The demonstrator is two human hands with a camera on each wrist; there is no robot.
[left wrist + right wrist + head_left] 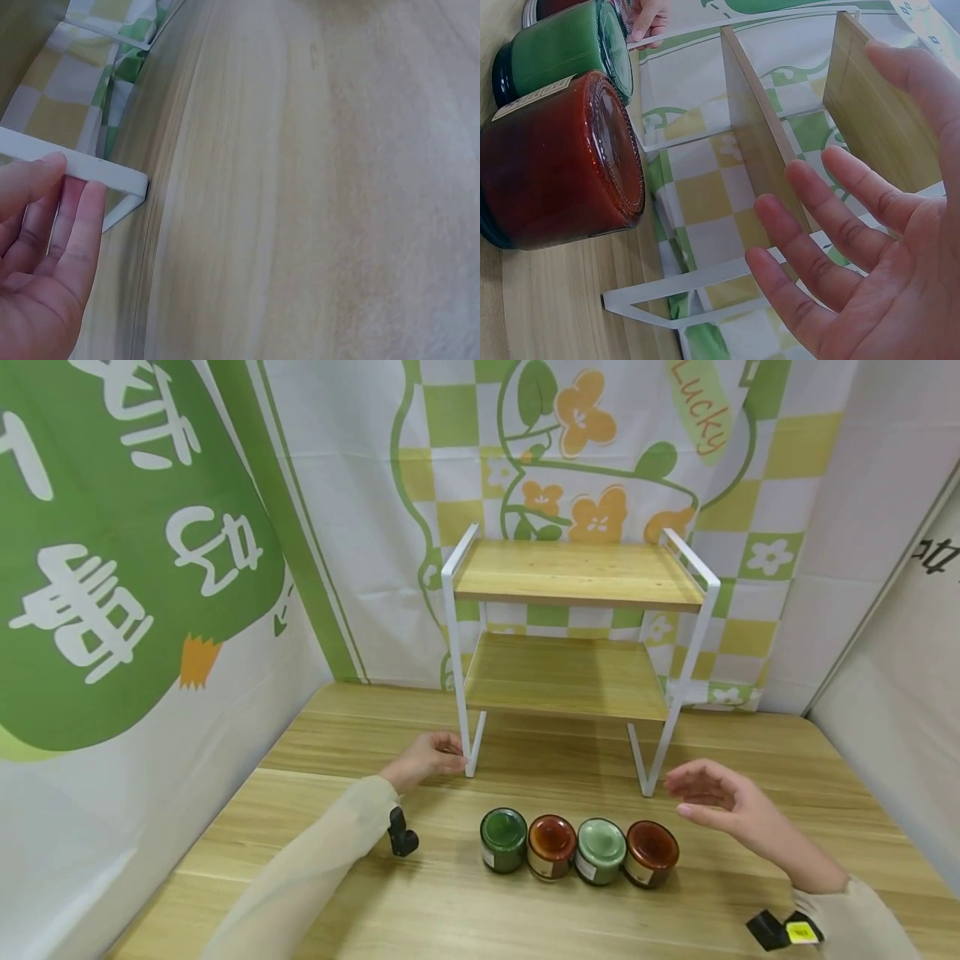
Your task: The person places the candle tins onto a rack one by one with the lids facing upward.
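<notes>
A two-tier shelf with wooden boards and white metal legs stands on the table. My left hand is at the foot of its left front leg; in the left wrist view the thumb and fingertips of that hand touch the white frame from both sides. My right hand is beside the right front leg, fingers spread and slightly bent, holding nothing; in the right wrist view the palm of this hand faces the shelf frame.
In front of the shelf, a row of several jars stands on the wooden table: dark green, red-brown, light green and another red-brown. Printed cloth hangs behind and at the sides.
</notes>
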